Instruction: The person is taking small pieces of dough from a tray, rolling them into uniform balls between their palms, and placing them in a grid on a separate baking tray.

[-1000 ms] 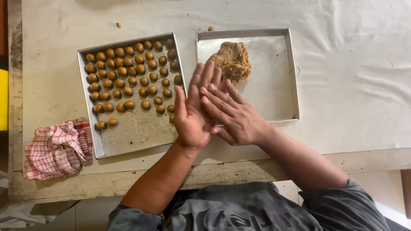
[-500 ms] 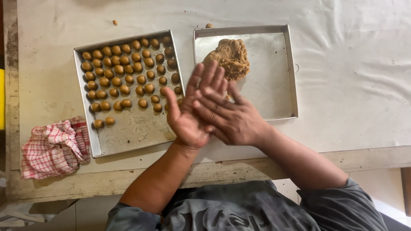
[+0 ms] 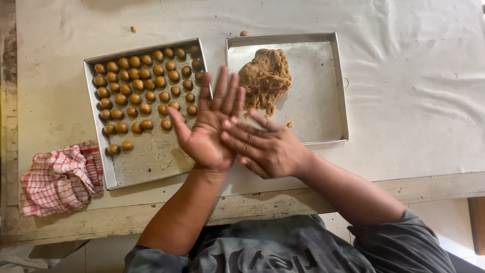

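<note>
Whatever sits between the palms is hidden; going by the trays it's prob. a bit of dough, but that can't be seen. The left hand (image 3: 209, 129) is held palm-up and flat, fingers (image 3: 222, 91) straight and slightly spread, pointing away from the person toward the far edge of the tabletop (image 3: 414, 91). The right hand (image 3: 265, 149) lies palm-down across it, its fingers (image 3: 240, 132) straight and close together, pointing left, so the two long axes cross at roughly a right angle. Neither hand grips: both are flat, pressed palm to palm, a pose that suits rolling sth small, judged from the hands alone.

Both hands hover above the gap between the two trays, near the front edge, which keeps either tray within easy reach.

Left tray (image 3: 146, 167): shallow square metal pan, tilted a little vs. the tabletop edge. Small brown dough balls (image 3: 146, 86) sit in neat rows filling its far half; the near half is bare metal.

Right tray (image 3: 323, 106): same kind, w/ a rough lump of brown dough (image 3: 265, 76) in its far-left corner, just beyond the left fingertips. A few crumbs (image 3: 289, 124) lie near the lump.

A red-and-white checked cloth (image 3: 60, 177) lies crumpled at the tabletop's left edge, just beside the left tray. A loose crumb (image 3: 133, 29) sits beyond the left tray.
</note>
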